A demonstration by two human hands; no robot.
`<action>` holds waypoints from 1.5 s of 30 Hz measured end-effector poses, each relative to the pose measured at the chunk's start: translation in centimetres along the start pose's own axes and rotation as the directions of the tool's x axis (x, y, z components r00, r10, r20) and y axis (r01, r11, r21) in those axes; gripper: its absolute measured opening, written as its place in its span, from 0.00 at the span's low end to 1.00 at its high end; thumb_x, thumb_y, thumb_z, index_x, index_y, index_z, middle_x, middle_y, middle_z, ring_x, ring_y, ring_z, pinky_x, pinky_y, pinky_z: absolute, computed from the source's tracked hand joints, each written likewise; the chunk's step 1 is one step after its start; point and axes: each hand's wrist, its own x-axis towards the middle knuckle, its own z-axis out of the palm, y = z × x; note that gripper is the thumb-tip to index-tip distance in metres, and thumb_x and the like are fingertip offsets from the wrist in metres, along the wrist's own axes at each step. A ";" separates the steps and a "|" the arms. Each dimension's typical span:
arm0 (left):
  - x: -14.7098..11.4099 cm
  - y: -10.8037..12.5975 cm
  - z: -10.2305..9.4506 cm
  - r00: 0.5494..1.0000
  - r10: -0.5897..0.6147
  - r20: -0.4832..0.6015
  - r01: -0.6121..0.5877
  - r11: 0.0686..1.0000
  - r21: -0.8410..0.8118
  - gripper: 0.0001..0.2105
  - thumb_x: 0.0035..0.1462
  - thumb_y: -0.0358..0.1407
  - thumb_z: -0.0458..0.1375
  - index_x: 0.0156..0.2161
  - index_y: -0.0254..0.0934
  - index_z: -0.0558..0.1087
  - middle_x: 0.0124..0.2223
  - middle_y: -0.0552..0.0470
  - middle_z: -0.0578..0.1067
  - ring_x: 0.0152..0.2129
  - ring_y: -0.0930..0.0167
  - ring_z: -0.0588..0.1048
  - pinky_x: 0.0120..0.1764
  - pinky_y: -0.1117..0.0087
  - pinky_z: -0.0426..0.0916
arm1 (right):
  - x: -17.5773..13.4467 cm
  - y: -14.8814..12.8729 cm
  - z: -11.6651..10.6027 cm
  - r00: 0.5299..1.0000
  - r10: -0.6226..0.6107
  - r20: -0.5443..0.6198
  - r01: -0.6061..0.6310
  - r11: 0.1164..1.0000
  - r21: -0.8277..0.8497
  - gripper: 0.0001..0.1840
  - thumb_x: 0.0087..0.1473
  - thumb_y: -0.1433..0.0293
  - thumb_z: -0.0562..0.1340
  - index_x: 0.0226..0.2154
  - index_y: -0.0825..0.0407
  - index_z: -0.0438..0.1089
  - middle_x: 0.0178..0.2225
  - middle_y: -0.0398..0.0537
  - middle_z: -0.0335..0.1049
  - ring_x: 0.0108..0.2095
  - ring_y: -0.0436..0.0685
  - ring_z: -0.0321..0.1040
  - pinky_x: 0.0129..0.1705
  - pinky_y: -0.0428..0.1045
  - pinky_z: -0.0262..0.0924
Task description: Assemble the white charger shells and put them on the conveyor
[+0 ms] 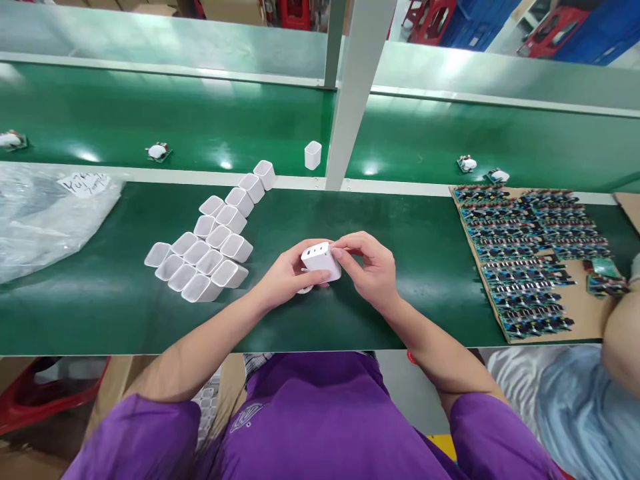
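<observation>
A white multi-port charger [323, 263] is held near the middle of the bench, its face with small dark ports turned up and away from me. My left hand [290, 270] wraps around it from the left, thumb across the near side. Thumb and forefinger of my right hand [371, 270] are pinched together at the charger's right corner; whatever is between them is too small to make out. Under the left hand shows a bit of a round white piece [305, 290], mostly hidden. Left of my hands stand several open white charger housings [203, 283] in slanting rows.
One white housing [313, 156] stands on the green strip behind the bench [280, 327], beside a pale post [357, 87]. Small circuit assemblies [159, 152] sit on that strip. Cardboard with circuit boards [525, 260] lies right, near another person's arm [623, 333]. A plastic bag [50, 220] lies left.
</observation>
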 end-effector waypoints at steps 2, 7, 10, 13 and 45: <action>-0.3 -0.3 0.4 0.997 0.048 -0.052 -0.046 0.998 0.040 0.23 0.48 0.41 0.68 0.49 0.39 0.71 0.44 0.50 0.76 0.36 0.69 0.77 0.36 0.67 0.79 | -0.1 -0.2 0.0 0.996 -0.083 -0.029 0.081 0.993 -0.080 0.04 0.59 0.71 0.63 0.33 0.49 0.75 0.33 0.44 0.76 0.34 0.51 0.73 0.36 0.47 0.71; -0.6 -1.1 0.8 0.972 0.185 -0.145 -0.152 0.966 0.208 0.22 0.53 0.43 0.65 0.50 0.40 0.67 0.43 0.52 0.76 0.32 0.73 0.76 0.34 0.71 0.79 | -0.2 -0.5 0.1 0.983 -0.172 -0.071 0.152 0.963 -0.223 0.05 0.57 0.74 0.65 0.34 0.48 0.76 0.33 0.43 0.74 0.33 0.51 0.72 0.36 0.48 0.71; -0.6 -1.3 1.0 0.939 0.293 -0.181 -0.212 0.906 0.366 0.21 0.53 0.44 0.65 0.49 0.40 0.68 0.42 0.51 0.77 0.29 0.75 0.76 0.28 0.76 0.75 | -0.3 -0.5 0.2 0.978 -0.200 -0.064 0.179 0.953 -0.243 0.06 0.57 0.74 0.65 0.35 0.48 0.76 0.33 0.43 0.73 0.33 0.50 0.72 0.35 0.47 0.71; -0.6 -1.4 1.1 0.897 0.399 -0.189 -0.260 0.823 0.505 0.20 0.54 0.45 0.64 0.48 0.40 0.69 0.41 0.52 0.78 0.27 0.76 0.76 0.25 0.78 0.73 | -0.4 -0.3 0.2 0.965 -0.251 -0.069 0.225 0.937 -0.266 0.07 0.57 0.75 0.65 0.36 0.47 0.76 0.33 0.43 0.74 0.33 0.51 0.72 0.34 0.48 0.71; -0.2 -1.7 0.0 0.857 0.441 -0.267 -0.097 0.646 0.757 0.23 0.52 0.46 0.65 0.50 0.40 0.69 0.41 0.50 0.81 0.33 0.68 0.80 0.33 0.74 0.71 | -1.4 0.5 0.5 0.953 -0.288 0.094 0.301 0.865 -0.403 0.13 0.62 0.74 0.59 0.44 0.45 0.77 0.35 0.46 0.75 0.36 0.53 0.74 0.40 0.48 0.72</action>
